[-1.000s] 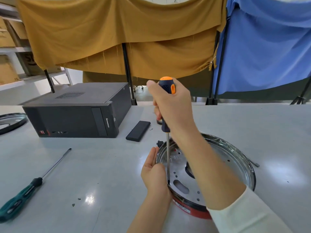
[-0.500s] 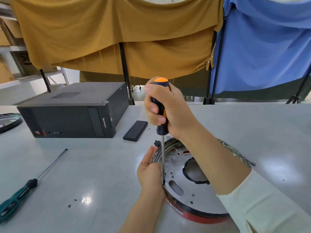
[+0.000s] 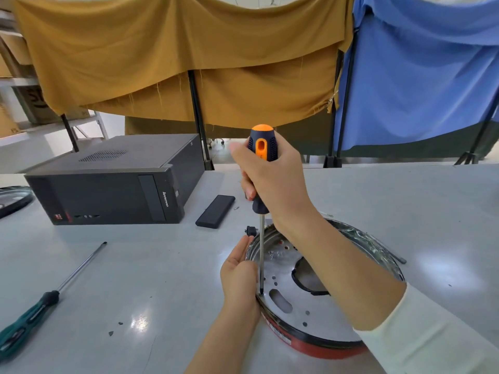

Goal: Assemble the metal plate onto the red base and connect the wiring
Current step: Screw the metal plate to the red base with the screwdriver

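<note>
Rotated since earlier, my right hand (image 3: 272,182) grips the rubbery screwdriver (image 3: 261,168); my left hand (image 3: 239,276) steadies, fingers flat, the round shiny metal plate (image 3: 318,314) on the red base (image 3: 324,350).

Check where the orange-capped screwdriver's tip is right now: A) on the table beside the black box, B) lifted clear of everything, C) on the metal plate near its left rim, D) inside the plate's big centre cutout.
C: held upright by the right hand, the screwdriver has its tip on the metal plate, near the left hand.

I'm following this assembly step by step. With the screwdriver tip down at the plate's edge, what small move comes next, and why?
Probably keep turning the screwdriver with the right hand: it stands upright, tip at a hole near the metal plate rim, while the left hand steadies the red base.
</note>
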